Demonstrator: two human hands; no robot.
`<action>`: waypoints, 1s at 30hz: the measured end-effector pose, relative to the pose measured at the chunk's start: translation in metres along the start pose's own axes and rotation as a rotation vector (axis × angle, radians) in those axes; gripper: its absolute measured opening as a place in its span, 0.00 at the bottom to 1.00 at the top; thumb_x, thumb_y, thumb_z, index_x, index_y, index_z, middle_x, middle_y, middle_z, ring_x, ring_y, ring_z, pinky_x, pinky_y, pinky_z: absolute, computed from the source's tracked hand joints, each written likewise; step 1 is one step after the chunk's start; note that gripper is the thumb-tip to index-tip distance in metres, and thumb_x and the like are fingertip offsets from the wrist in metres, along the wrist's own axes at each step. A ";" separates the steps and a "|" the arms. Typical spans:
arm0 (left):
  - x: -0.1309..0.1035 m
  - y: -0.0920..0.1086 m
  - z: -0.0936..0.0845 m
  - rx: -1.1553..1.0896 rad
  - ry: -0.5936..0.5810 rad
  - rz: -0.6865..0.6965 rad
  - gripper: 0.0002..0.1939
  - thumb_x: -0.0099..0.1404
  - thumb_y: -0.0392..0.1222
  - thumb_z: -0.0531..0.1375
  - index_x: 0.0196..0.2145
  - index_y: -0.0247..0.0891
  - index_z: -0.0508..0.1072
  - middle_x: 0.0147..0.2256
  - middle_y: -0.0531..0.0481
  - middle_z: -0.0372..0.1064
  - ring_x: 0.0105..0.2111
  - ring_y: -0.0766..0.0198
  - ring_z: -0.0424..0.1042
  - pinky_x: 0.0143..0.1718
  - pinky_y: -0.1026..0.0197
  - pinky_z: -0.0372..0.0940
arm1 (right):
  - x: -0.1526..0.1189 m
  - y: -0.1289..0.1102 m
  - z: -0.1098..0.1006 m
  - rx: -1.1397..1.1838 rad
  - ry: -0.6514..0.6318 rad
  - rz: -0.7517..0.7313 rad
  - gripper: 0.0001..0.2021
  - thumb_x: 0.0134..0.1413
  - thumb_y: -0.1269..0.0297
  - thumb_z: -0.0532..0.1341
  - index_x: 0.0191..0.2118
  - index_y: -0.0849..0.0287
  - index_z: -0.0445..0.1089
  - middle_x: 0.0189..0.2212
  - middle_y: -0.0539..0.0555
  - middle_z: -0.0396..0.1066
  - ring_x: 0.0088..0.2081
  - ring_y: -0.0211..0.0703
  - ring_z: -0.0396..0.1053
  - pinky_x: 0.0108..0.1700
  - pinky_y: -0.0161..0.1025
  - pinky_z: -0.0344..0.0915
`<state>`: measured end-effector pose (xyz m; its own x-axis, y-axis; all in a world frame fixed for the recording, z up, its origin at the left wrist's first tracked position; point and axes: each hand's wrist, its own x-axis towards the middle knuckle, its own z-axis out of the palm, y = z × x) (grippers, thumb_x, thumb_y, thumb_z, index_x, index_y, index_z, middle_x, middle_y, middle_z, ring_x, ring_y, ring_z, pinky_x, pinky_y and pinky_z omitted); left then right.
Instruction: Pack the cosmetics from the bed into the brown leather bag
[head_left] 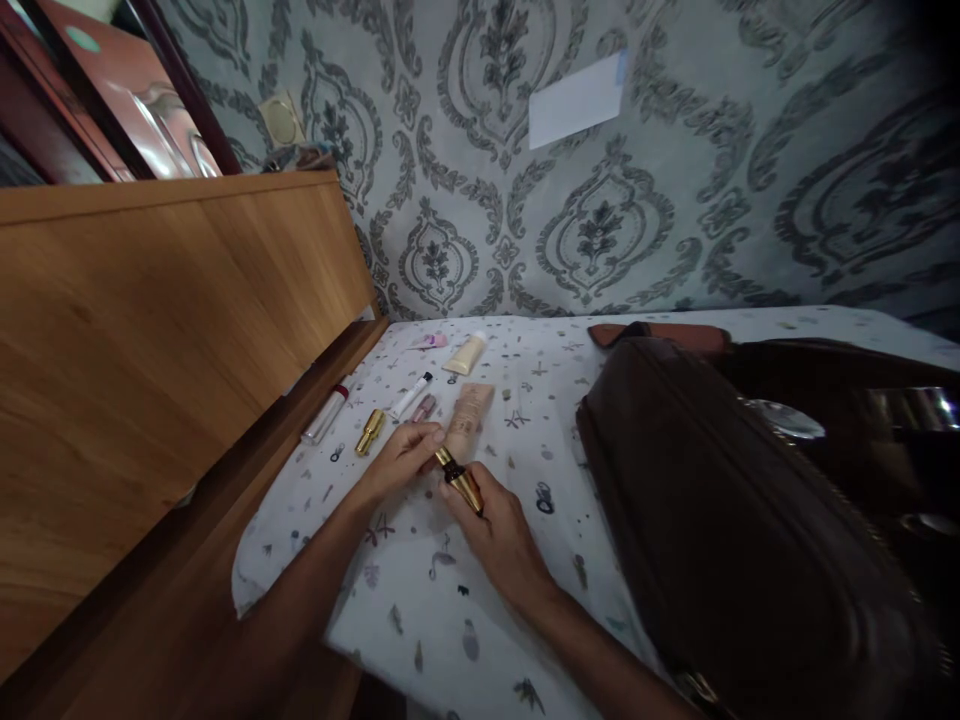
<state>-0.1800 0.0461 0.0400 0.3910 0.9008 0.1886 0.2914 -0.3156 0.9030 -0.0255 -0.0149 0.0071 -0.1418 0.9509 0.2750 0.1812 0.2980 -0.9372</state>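
Note:
Between both hands is a small gold and black cosmetic tube (pixel 463 485), tilted, its exact kind unclear. My right hand (pixel 504 530) is closed around its thicker gold end. The fingers of my left hand (pixel 405 456) pinch the narrower gold end at the upper left. Just beyond the hands lies a beige squeeze tube (pixel 471 408), its lower end partly hidden by them. Left of my left hand rests a gold cosmetic tube (pixel 370 432). A small pinkish tube (pixel 424 408) and a slim white tube with a black cap (pixel 412 396) lie behind that hand.
A clear tube with a dark red cap (pixel 326 413) lies by the left edge of the patterned white sheet (pixel 442 640). Farther back are a cream tube (pixel 466 354) and a pink packet (pixel 429 342). A large dark brown bag (pixel 675 510) stands right, a wooden panel (pixel 172 300) left.

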 end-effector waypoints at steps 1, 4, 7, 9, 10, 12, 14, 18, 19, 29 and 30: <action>0.000 0.000 -0.001 -0.001 0.009 -0.006 0.32 0.63 0.70 0.51 0.19 0.36 0.62 0.16 0.57 0.54 0.18 0.72 0.52 0.20 0.65 0.47 | 0.001 0.000 0.000 -0.005 0.001 0.007 0.13 0.58 0.54 0.55 0.26 0.54 0.54 0.21 0.45 0.57 0.23 0.37 0.56 0.26 0.34 0.52; 0.001 -0.004 -0.003 -0.043 0.061 -0.045 0.32 0.63 0.70 0.51 0.20 0.36 0.63 0.15 0.58 0.53 0.16 0.72 0.51 0.19 0.65 0.46 | 0.002 0.001 0.000 -0.018 -0.009 0.022 0.15 0.58 0.52 0.54 0.26 0.54 0.53 0.20 0.44 0.54 0.23 0.37 0.55 0.26 0.35 0.51; 0.002 -0.008 -0.003 -0.081 0.079 -0.091 0.33 0.61 0.72 0.51 0.21 0.36 0.64 0.14 0.59 0.52 0.15 0.72 0.51 0.18 0.65 0.47 | 0.002 0.002 0.001 -0.024 -0.023 0.029 0.15 0.57 0.51 0.53 0.26 0.54 0.53 0.20 0.44 0.53 0.23 0.37 0.54 0.26 0.35 0.51; 0.003 -0.009 -0.002 -0.092 0.079 -0.102 0.33 0.61 0.72 0.51 0.22 0.36 0.65 0.14 0.59 0.52 0.15 0.72 0.52 0.18 0.65 0.47 | 0.001 0.002 0.000 -0.024 -0.021 0.027 0.15 0.57 0.51 0.53 0.27 0.54 0.53 0.21 0.44 0.53 0.23 0.37 0.54 0.26 0.35 0.51; 0.003 -0.009 -0.001 -0.094 0.078 -0.102 0.33 0.60 0.72 0.51 0.22 0.36 0.65 0.14 0.59 0.53 0.15 0.72 0.52 0.18 0.65 0.47 | 0.001 0.002 0.000 -0.024 -0.019 0.023 0.15 0.57 0.51 0.53 0.27 0.54 0.53 0.21 0.44 0.53 0.23 0.37 0.54 0.26 0.35 0.51; 0.003 -0.007 -0.001 -0.094 0.078 -0.097 0.33 0.60 0.72 0.51 0.22 0.36 0.65 0.14 0.59 0.53 0.15 0.72 0.52 0.18 0.65 0.47 | 0.001 0.001 0.000 -0.022 -0.020 0.022 0.15 0.57 0.51 0.53 0.26 0.54 0.53 0.21 0.44 0.52 0.23 0.37 0.54 0.26 0.34 0.51; 0.003 -0.006 0.000 -0.092 0.074 -0.094 0.33 0.61 0.72 0.51 0.21 0.36 0.65 0.14 0.59 0.53 0.15 0.72 0.52 0.18 0.65 0.47 | 0.001 0.001 0.000 -0.017 -0.023 0.024 0.15 0.57 0.51 0.53 0.26 0.53 0.53 0.20 0.44 0.52 0.23 0.37 0.54 0.26 0.34 0.51; 0.003 -0.006 0.000 -0.095 0.075 -0.078 0.33 0.61 0.71 0.51 0.21 0.36 0.65 0.14 0.58 0.52 0.15 0.72 0.52 0.18 0.65 0.47 | 0.002 0.002 0.000 -0.016 -0.015 0.011 0.15 0.57 0.51 0.53 0.26 0.54 0.53 0.20 0.44 0.51 0.23 0.37 0.53 0.26 0.35 0.51; 0.003 -0.006 0.000 -0.096 0.076 -0.078 0.33 0.61 0.71 0.51 0.21 0.36 0.65 0.14 0.58 0.53 0.15 0.72 0.52 0.18 0.65 0.47 | 0.002 0.002 0.000 -0.018 -0.012 0.009 0.15 0.57 0.51 0.53 0.26 0.53 0.53 0.20 0.44 0.51 0.23 0.37 0.53 0.26 0.34 0.50; 0.002 -0.003 -0.001 -0.114 0.059 -0.082 0.32 0.61 0.71 0.52 0.21 0.36 0.63 0.15 0.59 0.52 0.16 0.72 0.51 0.19 0.65 0.47 | 0.001 0.004 0.001 0.004 -0.014 0.002 0.15 0.58 0.51 0.53 0.27 0.54 0.53 0.20 0.44 0.52 0.23 0.36 0.53 0.25 0.34 0.51; 0.001 -0.003 -0.002 -0.117 0.054 -0.075 0.32 0.61 0.70 0.53 0.21 0.36 0.63 0.15 0.59 0.52 0.16 0.73 0.51 0.19 0.65 0.47 | 0.001 0.004 0.001 0.003 -0.017 0.010 0.15 0.58 0.51 0.53 0.27 0.54 0.53 0.20 0.44 0.52 0.23 0.36 0.53 0.25 0.34 0.51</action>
<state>-0.1817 0.0488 0.0379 0.3233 0.9364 0.1367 0.2128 -0.2127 0.9537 -0.0259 -0.0126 0.0035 -0.1561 0.9524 0.2618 0.1793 0.2880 -0.9407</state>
